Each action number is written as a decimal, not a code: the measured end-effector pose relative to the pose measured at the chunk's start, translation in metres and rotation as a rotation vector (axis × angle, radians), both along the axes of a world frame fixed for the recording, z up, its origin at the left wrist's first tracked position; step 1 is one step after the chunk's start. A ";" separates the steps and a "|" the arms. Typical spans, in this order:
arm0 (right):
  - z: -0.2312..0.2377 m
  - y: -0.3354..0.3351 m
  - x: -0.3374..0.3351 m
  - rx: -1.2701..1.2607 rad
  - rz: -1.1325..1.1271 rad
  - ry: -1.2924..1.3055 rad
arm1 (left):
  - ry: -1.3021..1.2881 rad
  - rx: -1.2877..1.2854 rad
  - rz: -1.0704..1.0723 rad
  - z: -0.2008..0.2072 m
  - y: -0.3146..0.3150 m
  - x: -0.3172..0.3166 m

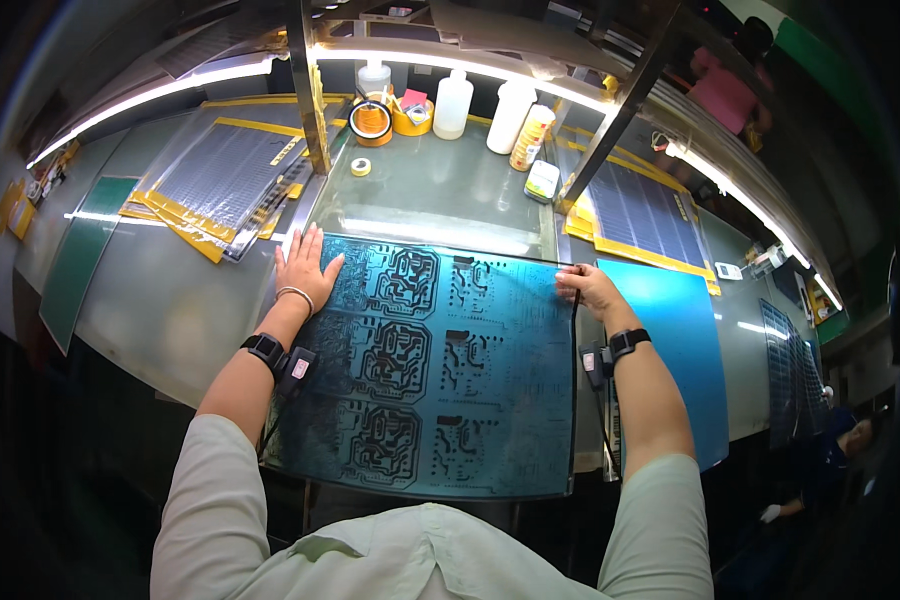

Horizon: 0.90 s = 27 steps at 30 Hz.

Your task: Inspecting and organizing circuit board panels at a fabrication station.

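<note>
A large blue-green circuit board panel (505, 345) lies flat in front of me, patterned with dark circuit tracks in repeated blocks. My left hand (305, 270) rests flat near its far left corner, fingers stretched and slightly spread. At the far right corner, my right hand (588, 287) has its fingers bent and closed on the panel's edge. Whether it grips only the panel or also a thin sheet over it, I cannot tell. A plain bright blue board (665, 340) lies just right of the panel, beneath my right forearm.
Beyond the panel stand tape rolls (370, 120), a white bottle (453, 105), an orange-and-white canister (532, 138) and a small tub (542, 181). Yellow-edged films lie left (232, 175) and right (640, 215). Metal posts (308, 90) rise behind. A person in pink (727, 90) is at far right.
</note>
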State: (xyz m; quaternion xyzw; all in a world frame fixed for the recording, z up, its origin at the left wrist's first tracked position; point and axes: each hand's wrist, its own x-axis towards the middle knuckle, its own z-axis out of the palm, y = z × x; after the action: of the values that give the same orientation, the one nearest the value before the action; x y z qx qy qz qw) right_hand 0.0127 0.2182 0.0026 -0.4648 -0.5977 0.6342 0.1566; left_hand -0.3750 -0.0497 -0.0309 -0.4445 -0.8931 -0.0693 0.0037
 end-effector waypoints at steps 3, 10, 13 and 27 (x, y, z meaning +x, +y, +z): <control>0.015 -0.030 0.022 0.023 0.061 -0.094 | 0.049 0.001 0.001 -0.006 0.003 -0.008; 0.049 -0.162 0.086 0.156 0.199 -0.153 | 0.103 -0.009 0.002 -0.015 0.009 -0.014; 0.091 -0.202 0.084 0.228 0.040 -0.007 | 0.103 -0.021 0.035 -0.017 0.004 -0.020; -0.005 -0.320 0.156 0.041 -0.468 -0.266 | 0.098 -0.027 0.011 -0.021 0.007 -0.022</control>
State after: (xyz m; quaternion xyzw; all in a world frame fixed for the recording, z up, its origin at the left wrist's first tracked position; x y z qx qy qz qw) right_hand 0.1687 -0.1017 -0.0026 -0.6664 -0.5019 0.5019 0.2283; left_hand -0.3969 -0.0428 -0.0515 -0.4422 -0.8952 -0.0351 0.0420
